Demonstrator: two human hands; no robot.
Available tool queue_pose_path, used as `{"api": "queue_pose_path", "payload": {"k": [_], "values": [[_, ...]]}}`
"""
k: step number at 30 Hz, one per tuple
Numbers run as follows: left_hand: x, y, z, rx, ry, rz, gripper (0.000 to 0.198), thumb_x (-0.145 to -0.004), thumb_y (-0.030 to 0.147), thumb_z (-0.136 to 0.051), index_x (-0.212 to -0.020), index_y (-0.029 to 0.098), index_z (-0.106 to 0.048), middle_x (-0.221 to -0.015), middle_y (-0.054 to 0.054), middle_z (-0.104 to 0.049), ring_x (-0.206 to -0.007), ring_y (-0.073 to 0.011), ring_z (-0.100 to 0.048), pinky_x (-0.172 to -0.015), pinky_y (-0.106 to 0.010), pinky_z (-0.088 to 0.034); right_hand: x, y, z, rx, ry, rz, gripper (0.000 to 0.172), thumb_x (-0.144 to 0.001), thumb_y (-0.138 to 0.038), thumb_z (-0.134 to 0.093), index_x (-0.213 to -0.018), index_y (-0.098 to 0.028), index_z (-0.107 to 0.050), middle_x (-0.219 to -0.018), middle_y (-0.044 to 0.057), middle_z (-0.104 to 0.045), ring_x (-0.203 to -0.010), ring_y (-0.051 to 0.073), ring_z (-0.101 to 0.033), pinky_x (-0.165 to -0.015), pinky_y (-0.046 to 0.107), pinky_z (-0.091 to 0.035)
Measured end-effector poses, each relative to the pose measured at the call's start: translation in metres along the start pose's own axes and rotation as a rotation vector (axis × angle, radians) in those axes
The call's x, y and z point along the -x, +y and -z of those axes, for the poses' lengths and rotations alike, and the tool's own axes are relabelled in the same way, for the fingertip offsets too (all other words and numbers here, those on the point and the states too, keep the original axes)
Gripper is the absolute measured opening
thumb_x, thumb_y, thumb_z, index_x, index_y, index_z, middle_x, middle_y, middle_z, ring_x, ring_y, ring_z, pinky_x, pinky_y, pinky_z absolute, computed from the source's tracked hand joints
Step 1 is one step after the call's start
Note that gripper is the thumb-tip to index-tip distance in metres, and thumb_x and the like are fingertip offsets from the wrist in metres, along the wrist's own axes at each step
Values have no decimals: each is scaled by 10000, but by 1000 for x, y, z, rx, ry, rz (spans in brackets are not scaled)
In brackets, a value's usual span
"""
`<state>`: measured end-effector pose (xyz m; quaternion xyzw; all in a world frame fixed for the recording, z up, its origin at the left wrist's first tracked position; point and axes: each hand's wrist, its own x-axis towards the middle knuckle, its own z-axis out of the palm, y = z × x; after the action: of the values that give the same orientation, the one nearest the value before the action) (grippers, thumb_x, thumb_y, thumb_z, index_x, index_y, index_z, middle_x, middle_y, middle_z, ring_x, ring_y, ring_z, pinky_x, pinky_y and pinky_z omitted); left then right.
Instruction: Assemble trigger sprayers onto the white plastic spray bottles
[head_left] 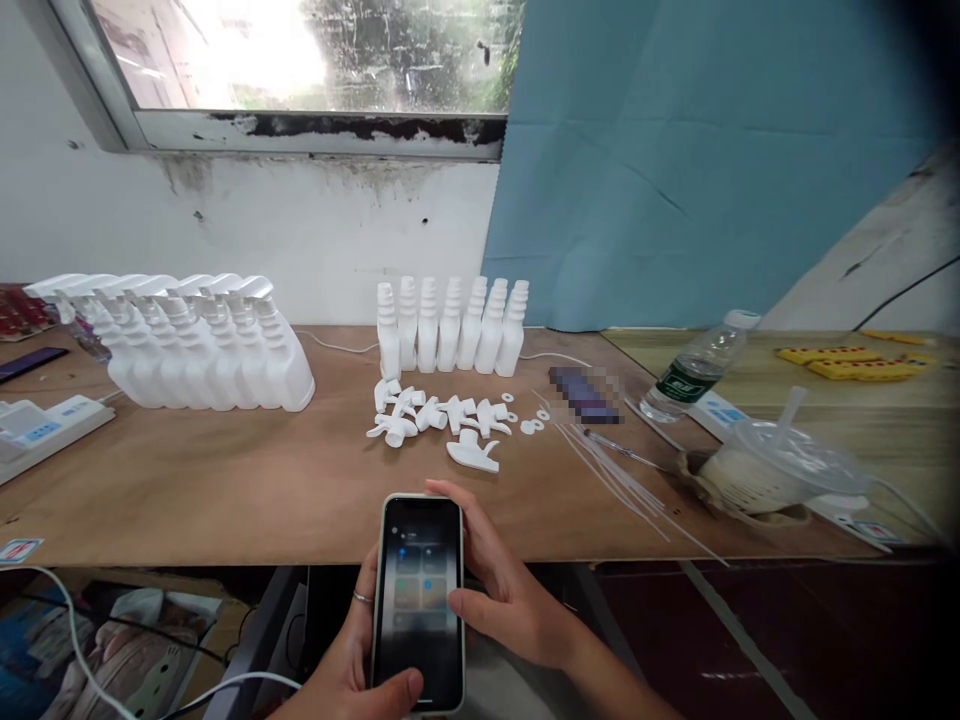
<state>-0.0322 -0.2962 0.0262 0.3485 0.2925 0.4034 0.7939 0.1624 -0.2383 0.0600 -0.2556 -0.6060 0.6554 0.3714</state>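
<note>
Between my two hands a smartphone [418,640] is held upright in front of the table edge, its lit screen facing me. My left hand [349,650] wraps its left side, thumb over the lower screen, a ring on one finger. From the right, my right hand [499,590] grips the phone's edge with the thumb at the screen's side. Beyond the phone lie several white spray trigger heads [431,412] with small white washers [528,427]. Behind them stands a row of open white bottles [450,330]. To the left are spray bottles [202,350] with heads fitted.
Thin white tubes [607,470] and a pen [622,447] lie at right, near a blurred dark object [585,394]. A water bottle [694,370] and a lidded drink cup [780,465] stand farther right. Power strips [56,432] and cables flank the wooden table [225,490].
</note>
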Motion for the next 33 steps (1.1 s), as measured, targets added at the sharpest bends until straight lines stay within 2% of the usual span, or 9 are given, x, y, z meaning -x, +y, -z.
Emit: {"api": "queue_pose_path", "payload": {"k": [3,9,18,23,26,33], "values": [[0,0,1,5,-3,0,1203,-758,384,-791,-1478,408,173,-1267,-129,-575,-983,-274,-651,-764,-391,-568,0,0,0,2,-9,11,762,-851,-403,-645,-1480,-278,-235,-1309,93,-514,-1110,225,-547,-964,349,-393],[0,3,-1,-6,-51,5,1146,-790,373,-763,-1494,382,142,-1222,-131,-605,-948,-264,-666,-788,-413,-560,1,-1,0,13,-10,18,740,-847,-348,-642,-1472,-283,-251,-1304,88,-517,-1070,211,-557,-969,354,-392],[0,5,-3,-13,-52,17,1150,-776,400,-771,-1504,376,118,-1209,-129,-608,-892,-244,-673,-790,-422,-558,0,-2,2,3,-20,29,715,-844,-253,-626,-1459,-293,-262,-1341,85,-496,-1161,230,-524,-969,359,-387],[0,1,-1,11,-19,8,1236,-718,378,-823,-1493,398,140,-1289,-143,-550,-856,-231,-672,-775,-421,-568,0,-1,1,-22,-31,42,715,-843,-247,-629,-1457,-293,-266,-1360,90,-490,-1192,241,-509,-991,376,-375],[0,0,0,9,-33,4,1222,-739,363,-810,-1484,414,158,-1267,-133,-567,-826,-215,-677,-775,-424,-571,0,0,2,-26,-29,40,709,-846,-245,-627,-1455,-300,-268,-1373,88,-482,-1202,243,-504,-996,380,-371],[-1,2,-1,11,-58,-7,1240,-769,334,-792,-1452,407,241,-1230,-134,-595,-885,-242,-682,-761,-404,-577,0,1,2,-9,-21,32,709,-839,-237,-623,-1451,-311,-273,-1369,83,-481,-1189,242,-508,-981,378,-383]]}}
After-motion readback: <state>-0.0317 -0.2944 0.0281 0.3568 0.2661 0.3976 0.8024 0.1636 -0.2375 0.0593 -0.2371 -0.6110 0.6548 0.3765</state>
